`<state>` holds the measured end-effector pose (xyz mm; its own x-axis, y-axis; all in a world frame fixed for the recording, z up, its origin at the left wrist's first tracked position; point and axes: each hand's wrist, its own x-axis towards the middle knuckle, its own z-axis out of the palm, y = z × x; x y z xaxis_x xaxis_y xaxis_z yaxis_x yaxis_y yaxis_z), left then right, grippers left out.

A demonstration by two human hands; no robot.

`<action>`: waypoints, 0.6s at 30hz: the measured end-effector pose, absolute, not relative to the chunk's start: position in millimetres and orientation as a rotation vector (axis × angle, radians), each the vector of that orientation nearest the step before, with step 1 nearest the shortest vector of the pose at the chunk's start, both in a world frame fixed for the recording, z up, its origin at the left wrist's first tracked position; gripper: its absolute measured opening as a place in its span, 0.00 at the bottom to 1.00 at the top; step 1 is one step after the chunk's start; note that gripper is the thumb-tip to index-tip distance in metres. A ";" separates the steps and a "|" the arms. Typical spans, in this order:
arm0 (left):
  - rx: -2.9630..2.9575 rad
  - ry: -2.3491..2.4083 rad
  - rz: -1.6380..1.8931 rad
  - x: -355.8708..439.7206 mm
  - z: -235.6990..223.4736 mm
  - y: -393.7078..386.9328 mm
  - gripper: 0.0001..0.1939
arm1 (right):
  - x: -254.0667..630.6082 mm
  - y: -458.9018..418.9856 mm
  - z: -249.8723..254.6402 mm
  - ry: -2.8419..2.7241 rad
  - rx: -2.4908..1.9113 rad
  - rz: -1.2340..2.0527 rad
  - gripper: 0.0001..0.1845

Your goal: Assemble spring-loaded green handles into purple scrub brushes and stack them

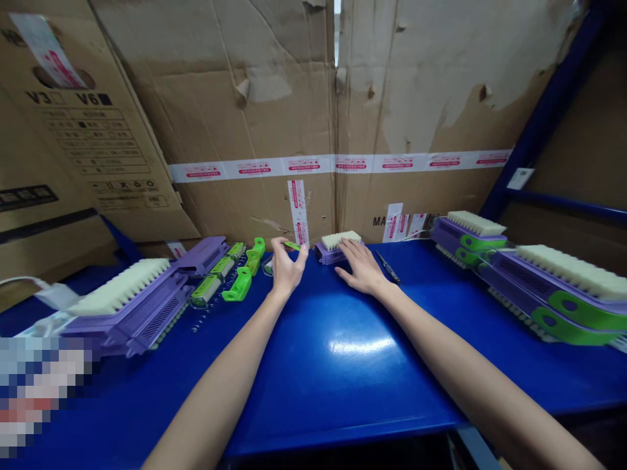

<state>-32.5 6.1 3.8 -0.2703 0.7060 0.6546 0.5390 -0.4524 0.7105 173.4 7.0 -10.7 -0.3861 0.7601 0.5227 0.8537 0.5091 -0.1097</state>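
Blue covers the whole tabletop (343, 398), and in the head view both bare hands reach across it to its far side, near the middle. The left hand (287, 267) pinches a small green piece (292, 245) between thumb and fingertips. Just to its right, the right hand (362, 267) lies palm down with its fingers slightly spread, the fingertips touching a cream bristled block (337, 239) on top of a purple housing (328, 254). The housing sits at the far edge of the table, close to the cardboard (264, 117). A slim dark tool (390, 269) lies just right of the right hand.

Left of the hands, green brackets (238, 287) stand in a row running near to far, beside a line of clear-cased blocks with green labels (206, 288). Small bits (196, 321), too small to make out, are scattered around them. Farther left are larger purple housings (127, 320) with another cream block (122, 285) on top, and a white adapter (56, 295) with a cable. Along the right side, more purple housings (519, 277) carry cream blocks and green end pieces (582, 316). White and red tape (343, 163) crosses the cardboard behind.
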 end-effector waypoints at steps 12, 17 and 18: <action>2.063 1.837 1.708 -42.9 9.6 1.1 0.23 | 163.4 -1.2 -3.4 -2.253 -1.439 -0.554 0.31; 2.348 1.944 1.576 -46.9 11.2 -1.2 0.23 | 161.7 -6.6 1.5 -2.174 -1.403 -0.661 0.27; 2.413 1.942 1.555 -48.2 11.8 -1.6 0.23 | 162.3 -6.4 1.3 -2.163 -1.392 -0.664 0.28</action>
<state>-48.2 -1.6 11.8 -0.0038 0.6169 0.7870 0.9028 -0.3363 0.2680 162.3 -6.4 1.3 -0.3674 0.6877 0.6262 0.9205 0.3651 0.1391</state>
